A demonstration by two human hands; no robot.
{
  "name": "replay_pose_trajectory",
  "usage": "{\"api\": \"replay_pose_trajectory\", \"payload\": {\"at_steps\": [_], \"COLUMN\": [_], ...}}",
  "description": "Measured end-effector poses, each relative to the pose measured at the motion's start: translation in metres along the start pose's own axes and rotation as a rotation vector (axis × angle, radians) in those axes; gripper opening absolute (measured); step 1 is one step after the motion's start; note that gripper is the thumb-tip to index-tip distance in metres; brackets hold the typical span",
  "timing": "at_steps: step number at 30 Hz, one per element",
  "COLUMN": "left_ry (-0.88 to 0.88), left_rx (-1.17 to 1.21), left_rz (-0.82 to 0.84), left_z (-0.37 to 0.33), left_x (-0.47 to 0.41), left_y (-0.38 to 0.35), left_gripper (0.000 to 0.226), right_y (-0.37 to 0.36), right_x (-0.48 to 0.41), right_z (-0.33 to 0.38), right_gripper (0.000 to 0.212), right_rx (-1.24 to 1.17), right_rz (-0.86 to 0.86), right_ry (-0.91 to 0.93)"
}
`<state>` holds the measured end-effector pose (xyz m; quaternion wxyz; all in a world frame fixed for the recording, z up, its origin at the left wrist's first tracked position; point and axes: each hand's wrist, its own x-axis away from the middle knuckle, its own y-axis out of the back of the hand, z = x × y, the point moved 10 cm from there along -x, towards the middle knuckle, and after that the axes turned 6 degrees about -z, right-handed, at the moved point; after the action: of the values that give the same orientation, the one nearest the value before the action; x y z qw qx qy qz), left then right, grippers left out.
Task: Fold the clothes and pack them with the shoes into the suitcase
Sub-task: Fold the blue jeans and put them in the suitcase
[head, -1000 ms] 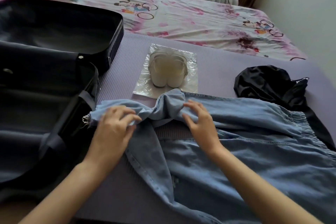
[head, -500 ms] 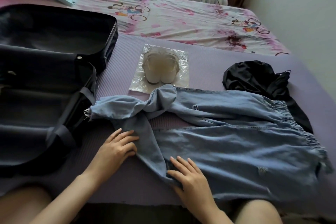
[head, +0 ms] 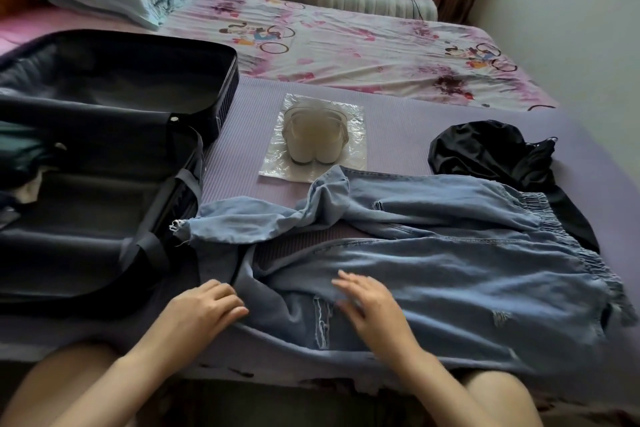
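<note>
- The jeans (head: 433,253) lie spread over the purple mat (head: 398,135), from centre to lower right of the frame. One leg is twisted, and its frayed hem reaches left to the rim of the open suitcase (head: 86,229).
- Left hand (head: 204,308), lower centre: fingers curled with their tips at the edge of the denim. I cannot tell whether they pinch it.
- Right hand (head: 370,305): fingers straight and slightly apart, lying flat on the denim and holding nothing.
- The denim looks soft and limp with some weight, and it has ripped patches that could snag. It is probably best taken at the waistband and hems, then smoothed flat.
- The shoes (head: 313,139) sit in a clear plastic bag at centre, likely slippery but light.
- A black garment (head: 491,152) lies crumpled at the right, touching the jeans.
- No brand, label or writing can be read.
</note>
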<state>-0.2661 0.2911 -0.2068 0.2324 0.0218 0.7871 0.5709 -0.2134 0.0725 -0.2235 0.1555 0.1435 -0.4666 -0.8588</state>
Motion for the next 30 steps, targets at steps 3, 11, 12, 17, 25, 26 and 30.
{"api": "replay_pose_trajectory", "payload": {"at_steps": [3,11,12,17,25,26,30], "left_ry": [0.106,0.654,0.726,1.06,1.145,1.165,1.182], "left_rx": [0.051,0.284,0.328,0.526,0.696,0.747,0.891], "left_rz": [-0.086,-0.345,-0.375,-0.429,-0.452,-0.469,-0.548], "left_z": [-0.006,0.036,0.041,0.064,0.074,0.074,0.074], "left_x": [-0.016,0.01,0.018,0.042,0.041,0.042,0.041], "left_y": [0.014,0.018,0.014,-0.004,-0.021,-0.024,-0.025], "left_gripper": [0.05,0.014,0.017,0.03,0.026,0.026,0.031], "right_y": [0.017,0.002,-0.009,-0.031,-0.064,-0.069,-0.031], "right_x": [-0.039,-0.12,-0.128,-0.158,-0.153,-0.151,-0.176], "right_z": [0.0,0.09,0.1,0.111,0.116,0.115,0.117], "right_gripper": [0.037,0.063,0.061,0.023,0.072,0.062,0.016], "right_rx": [0.015,0.025,0.058,0.202,0.278,0.327,0.09], "right_rz": [-0.165,-0.119,-0.065,-0.018,0.289,0.27,-0.036], "right_ry": [-0.023,0.232,0.261,0.238,0.347,0.371,0.276]}}
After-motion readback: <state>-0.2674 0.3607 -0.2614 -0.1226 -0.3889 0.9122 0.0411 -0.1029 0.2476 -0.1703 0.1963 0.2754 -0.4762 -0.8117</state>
